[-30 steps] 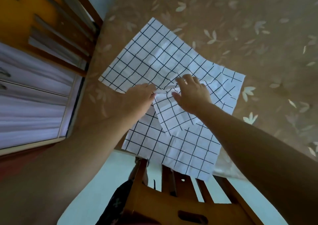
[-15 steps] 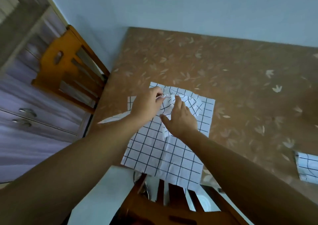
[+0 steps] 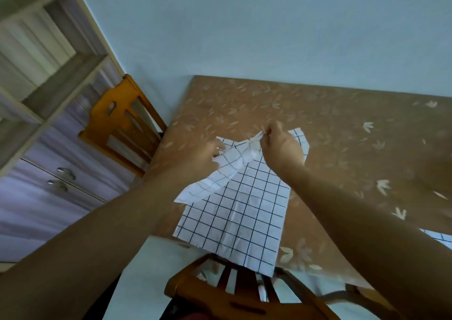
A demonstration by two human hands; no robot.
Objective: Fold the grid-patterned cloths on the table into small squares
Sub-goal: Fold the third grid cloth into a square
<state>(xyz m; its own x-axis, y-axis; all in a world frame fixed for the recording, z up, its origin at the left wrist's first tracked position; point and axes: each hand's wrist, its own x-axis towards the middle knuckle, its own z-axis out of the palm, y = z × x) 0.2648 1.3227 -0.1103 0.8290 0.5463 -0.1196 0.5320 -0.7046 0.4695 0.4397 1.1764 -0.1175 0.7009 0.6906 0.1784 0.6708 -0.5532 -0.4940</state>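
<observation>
A white cloth with a black grid (image 3: 244,212) lies on the brown leaf-patterned table (image 3: 342,133), its near edge hanging over the table's front. My right hand (image 3: 281,148) pinches a corner of a lifted cloth layer (image 3: 220,175) at the far edge. My left hand (image 3: 200,158) grips the same lifted layer, which droops between the hands towards the left. Whether this layer is a second cloth or a folded part of the first I cannot tell. Another grid cloth (image 3: 437,239) peeks in at the right edge behind my right forearm.
A wooden chair back (image 3: 244,300) stands right below the cloth at the table's front. A second wooden chair (image 3: 122,124) sits at the table's left end by the blue wall. Pale lilac drawers and shelves (image 3: 49,173) fill the left side.
Both hands have moved to the far edge and raised the cloth layer off the flat cloth. My head has tilted up, showing more wall and less of the near table.
</observation>
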